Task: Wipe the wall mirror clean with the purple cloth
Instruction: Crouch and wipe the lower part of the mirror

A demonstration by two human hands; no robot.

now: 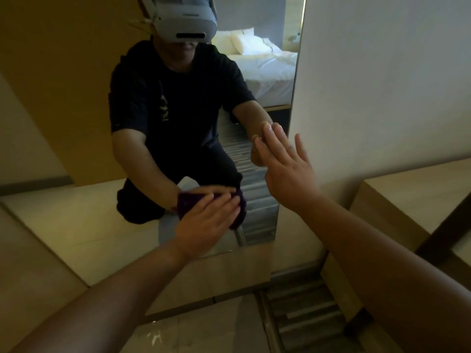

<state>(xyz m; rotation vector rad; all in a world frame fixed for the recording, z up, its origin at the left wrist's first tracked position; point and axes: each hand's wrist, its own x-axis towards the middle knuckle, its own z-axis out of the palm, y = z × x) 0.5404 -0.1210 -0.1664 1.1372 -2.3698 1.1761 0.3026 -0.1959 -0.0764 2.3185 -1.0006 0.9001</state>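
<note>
A tall wall mirror [84, 220] fills the middle of the view and reflects a crouching person in dark clothes. My left hand [206, 220] presses the purple cloth [240, 211] flat against the lower part of the glass, fingers straight. Most of the cloth is hidden under my palm; dark folds show at the right of my fingers. My right hand [285, 169] lies flat with spread fingers at the mirror's right edge, where glass meets the white wall [382, 85].
A pale wooden ledge [407, 194] juts out at the right. Below the mirror are a wooden base panel [229, 273] and striped carpet [305, 317]. A bed with white linen shows only as a reflection.
</note>
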